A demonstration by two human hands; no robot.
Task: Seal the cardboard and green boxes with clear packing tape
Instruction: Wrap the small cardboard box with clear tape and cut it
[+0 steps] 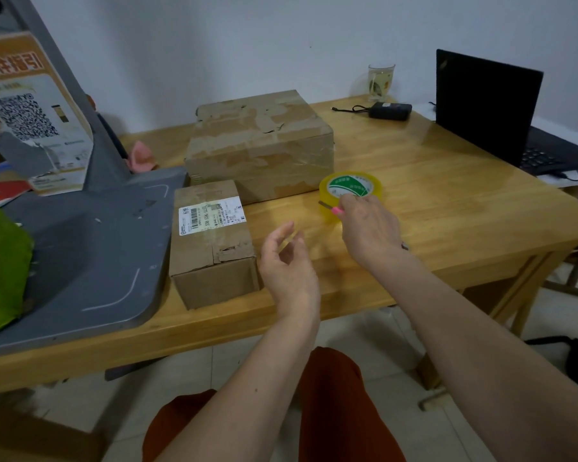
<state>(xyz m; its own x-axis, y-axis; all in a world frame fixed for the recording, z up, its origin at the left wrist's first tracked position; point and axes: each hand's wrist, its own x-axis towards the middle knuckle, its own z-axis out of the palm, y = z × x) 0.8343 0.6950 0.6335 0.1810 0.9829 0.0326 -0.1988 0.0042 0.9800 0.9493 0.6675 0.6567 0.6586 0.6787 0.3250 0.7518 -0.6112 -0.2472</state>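
Tape [350, 191], a yellowish roll with a green-and-white core label, lies on the tabletop [447, 181] just right of the big box [261, 145] and touching the right hand. Right hand [369, 225] has its fingers curled round a cutter [329, 207] with a pink handle, its grey blade pointing left across the roll's front. Left hand [286, 261] hovers over the tabletop's near edge, fingers loosely spread and slightly bent, holding nothing, just right of the small box [212, 248]. That small cardboard box sits near the front edge with a white shipping label on top and a torn flap at its near end. Behind it and almost touching stands the big box, its top patched with old tape. A grey scale platform [90, 255] fills the left side, bearing a green bag or box [0, 268] at the frame edge; which it is I cannot tell. Farther back are a glass [380, 82], a black adapter [390, 110] and an open laptop [488, 108].
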